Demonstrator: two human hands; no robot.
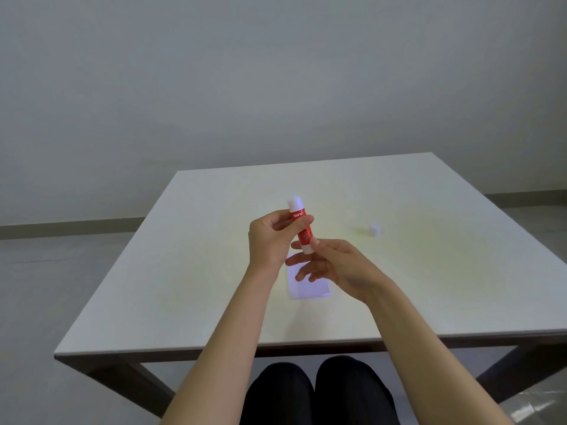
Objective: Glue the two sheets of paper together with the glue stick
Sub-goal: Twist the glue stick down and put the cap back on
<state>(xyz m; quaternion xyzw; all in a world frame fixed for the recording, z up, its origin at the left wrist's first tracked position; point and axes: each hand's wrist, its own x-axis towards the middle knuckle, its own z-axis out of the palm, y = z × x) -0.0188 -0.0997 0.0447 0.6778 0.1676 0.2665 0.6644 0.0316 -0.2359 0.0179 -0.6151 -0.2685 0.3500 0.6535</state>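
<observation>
I hold a red glue stick [302,225] upright above the table, its white glue tip bare at the top. My left hand [270,240] grips its red body. My right hand [331,265] pinches the white base between thumb and forefinger, the other fingers spread. White paper [310,288] lies flat on the table under my hands, partly hidden by them; I cannot tell whether it is one sheet or two. A small white cap [375,230] sits on the table to the right.
The pale table [184,271] stretches wide on both sides, with its near edge just above my knees [316,391]. A grey wall and floor lie beyond the far edge.
</observation>
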